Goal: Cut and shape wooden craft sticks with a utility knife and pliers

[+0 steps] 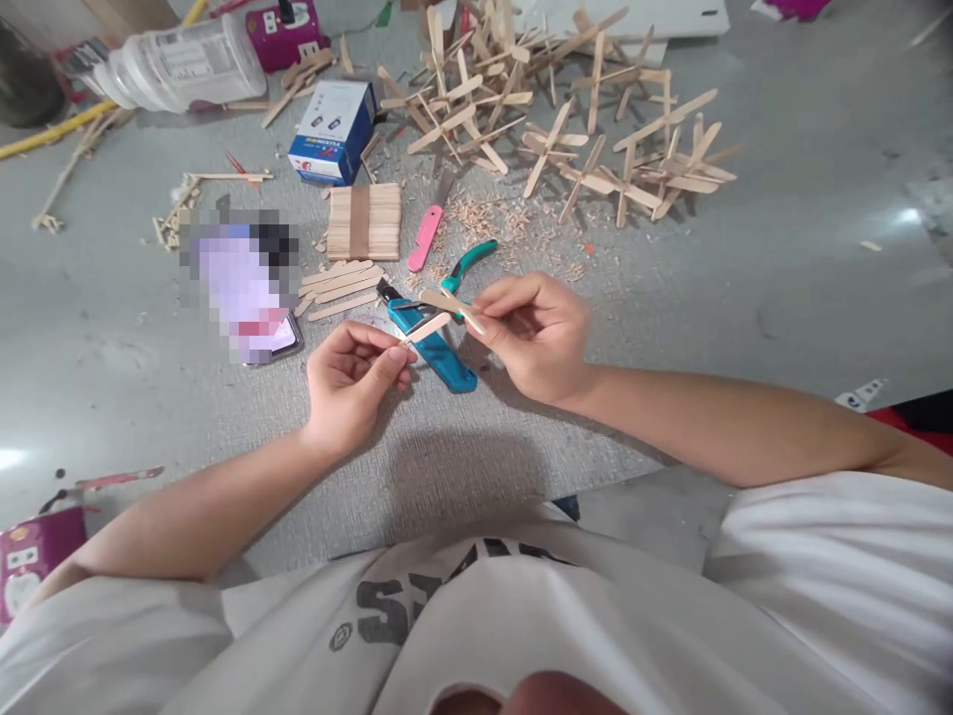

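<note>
My left hand (355, 372) pinches one end of a short wooden stick (428, 326) between thumb and forefinger. My right hand (534, 333) pinches a second wooden stick (449, 302) that points left. The two sticks cross or touch just above teal-handled pliers (436, 348) lying on the grey floor. Both hands hover a little above the floor in the middle of the view.
A flat panel of joined sticks (364, 221) and loose sticks (339, 288) lie beyond my left hand. A pink knife (424, 238), a blue box (333, 131), a blurred phone (245, 283), a clear bottle (179, 65) and a big heap of crossed stick pieces (566, 119) lie further back.
</note>
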`<state>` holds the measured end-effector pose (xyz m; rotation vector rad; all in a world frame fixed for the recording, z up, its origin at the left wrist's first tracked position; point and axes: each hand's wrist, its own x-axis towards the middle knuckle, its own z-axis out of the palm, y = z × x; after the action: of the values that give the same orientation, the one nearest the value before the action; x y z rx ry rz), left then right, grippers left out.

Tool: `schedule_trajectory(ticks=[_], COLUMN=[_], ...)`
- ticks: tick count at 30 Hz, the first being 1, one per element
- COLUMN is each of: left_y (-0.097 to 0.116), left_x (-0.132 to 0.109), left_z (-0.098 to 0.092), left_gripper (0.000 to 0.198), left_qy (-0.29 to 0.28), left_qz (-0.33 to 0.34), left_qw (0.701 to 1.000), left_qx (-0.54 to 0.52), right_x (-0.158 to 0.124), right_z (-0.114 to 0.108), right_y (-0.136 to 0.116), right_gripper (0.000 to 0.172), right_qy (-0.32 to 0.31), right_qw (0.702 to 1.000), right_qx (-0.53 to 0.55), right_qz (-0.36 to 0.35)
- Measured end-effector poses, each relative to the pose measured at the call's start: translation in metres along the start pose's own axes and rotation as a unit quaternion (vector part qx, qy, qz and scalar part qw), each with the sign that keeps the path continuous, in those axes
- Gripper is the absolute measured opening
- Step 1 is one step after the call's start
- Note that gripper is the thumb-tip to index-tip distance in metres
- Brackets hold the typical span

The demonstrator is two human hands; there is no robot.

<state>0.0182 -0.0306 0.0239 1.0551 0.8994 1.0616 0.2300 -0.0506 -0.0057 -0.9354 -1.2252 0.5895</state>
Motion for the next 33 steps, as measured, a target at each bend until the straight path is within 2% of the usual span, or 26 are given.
schedule_trajectory(ticks=[4, 8, 11, 17, 20, 26, 29, 33], left_y=[0.003, 0.008, 0.009, 0.002, 0.000, 0.001, 0.000, -0.001], left_x=[0.002, 0.006, 0.008, 0.009, 0.009, 0.009, 0.009, 0.009], left_z=[0.001, 0.001, -0.001, -0.003, -0.003, -0.001, -0.002, -0.004], left_gripper=[0.042, 0.042, 0.040, 0.026, 0.023, 0.029, 0.028, 0.022], left_qy=[-0.012, -0.056, -0.089, -0.116, -0.117, -0.092, -0.095, -0.108], left_qz=[-0.045, -0.123, -0.150, -0.104, -0.088, -0.085, -0.084, -0.092], left_qw=[0.998, 0.988, 0.980, 0.982, 0.986, 0.990, 0.990, 0.987], left_qx=[-0.042, -0.078, -0.094, -0.105, -0.085, -0.060, -0.064, -0.075], right_x=[0.001, 0.004, 0.005, 0.003, 0.003, 0.002, 0.002, 0.001], right_z=[-0.003, -0.006, -0.007, -0.007, -0.007, -0.008, -0.007, -0.006], right_y=[0.000, -0.004, -0.005, -0.006, -0.006, -0.008, -0.008, -0.008], right_gripper=[0.024, 0.015, 0.008, 0.014, 0.008, 0.005, 0.011, 0.008], right_qy=[0.011, -0.028, -0.060, -0.108, -0.115, -0.104, -0.111, -0.133], right_qw=[1.000, 0.997, 0.996, 0.994, 0.992, 0.994, 0.994, 0.990], right_qx=[-0.029, -0.058, -0.025, 0.004, 0.015, 0.023, 0.022, 0.052], right_qz=[0.001, -0.037, -0.060, -0.034, -0.042, -0.032, -0.009, -0.002])
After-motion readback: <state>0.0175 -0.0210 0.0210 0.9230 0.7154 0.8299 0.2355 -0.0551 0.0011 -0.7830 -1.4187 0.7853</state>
